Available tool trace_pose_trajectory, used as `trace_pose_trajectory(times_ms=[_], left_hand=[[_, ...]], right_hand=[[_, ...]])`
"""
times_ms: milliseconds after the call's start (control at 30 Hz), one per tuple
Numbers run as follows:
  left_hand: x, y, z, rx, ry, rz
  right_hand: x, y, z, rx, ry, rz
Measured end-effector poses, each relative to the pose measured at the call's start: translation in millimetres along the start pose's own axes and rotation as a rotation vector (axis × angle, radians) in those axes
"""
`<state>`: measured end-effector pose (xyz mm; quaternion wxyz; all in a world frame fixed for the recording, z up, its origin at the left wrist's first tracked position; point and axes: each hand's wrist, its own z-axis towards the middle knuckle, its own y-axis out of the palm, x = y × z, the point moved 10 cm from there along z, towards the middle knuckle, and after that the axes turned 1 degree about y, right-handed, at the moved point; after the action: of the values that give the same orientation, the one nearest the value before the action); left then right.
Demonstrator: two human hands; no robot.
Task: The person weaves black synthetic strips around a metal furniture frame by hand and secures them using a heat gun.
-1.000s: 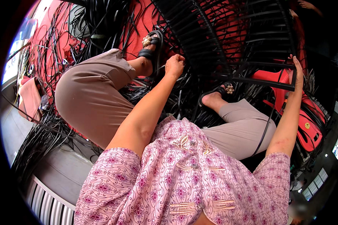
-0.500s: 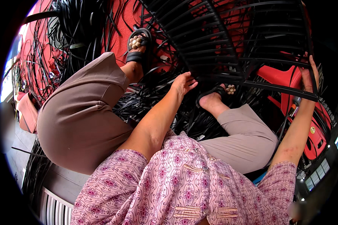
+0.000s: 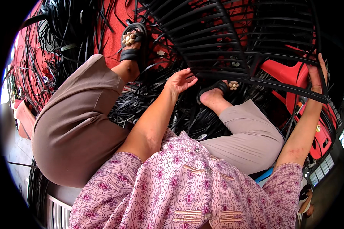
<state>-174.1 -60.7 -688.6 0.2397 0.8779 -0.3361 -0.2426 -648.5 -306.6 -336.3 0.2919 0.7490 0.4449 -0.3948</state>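
Note:
A black frame (image 3: 210, 42) strung with rows of flat black strips leans across the upper middle and right. At its near left corner is my left hand (image 3: 180, 81), palm turned partly up. Its fingers are loosely bent and apart, and the fingertips are at the corner; whether they touch it is hard to tell. On the right, my right hand (image 3: 315, 76) grips the frame's side bar near its lower right corner. The bar passes between the fingers, and part of the hand is hidden behind it.
Loose black strips (image 3: 137, 103) lie heaped between my feet. A thick bundle of strips (image 3: 70, 34) hangs at upper left on the red surface (image 3: 116, 23). A red plastic stool (image 3: 290, 76) stands behind the frame's right end. A person (image 3: 306, 202) shows at lower right.
My left hand has shifted slightly left, and its fingers look looser at the frame's corner. The frame has moved slightly, with my right hand still on its side bar.

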Motion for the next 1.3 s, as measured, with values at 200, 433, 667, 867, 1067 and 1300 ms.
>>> trace_pose_trajectory(times_ms=[200, 433, 667, 867, 1067, 1300], left_hand=[[4, 14, -6, -0.031, -0.014, 0.007], [2, 0, 2, 0.053, 0.037, -0.012], [5, 12, -5, 0.040, 0.049, -0.001], [10, -2, 14, 0.155, -0.017, 0.187], [4, 16, -2, 0.035, -0.028, 0.055], [6, 3, 7, -0.003, 0.002, 0.018]], right_hand=[[2, 12, -6, -0.035, -0.027, -0.031], [0, 7, -8, 0.000, -0.013, 0.005], [3, 5, -6, 0.007, 0.005, 0.027], [1, 3, -4, -0.024, 0.002, 0.026], [4, 13, -12, -0.018, -0.021, 0.048], [4, 20, -19, -0.045, -0.030, 0.042]])
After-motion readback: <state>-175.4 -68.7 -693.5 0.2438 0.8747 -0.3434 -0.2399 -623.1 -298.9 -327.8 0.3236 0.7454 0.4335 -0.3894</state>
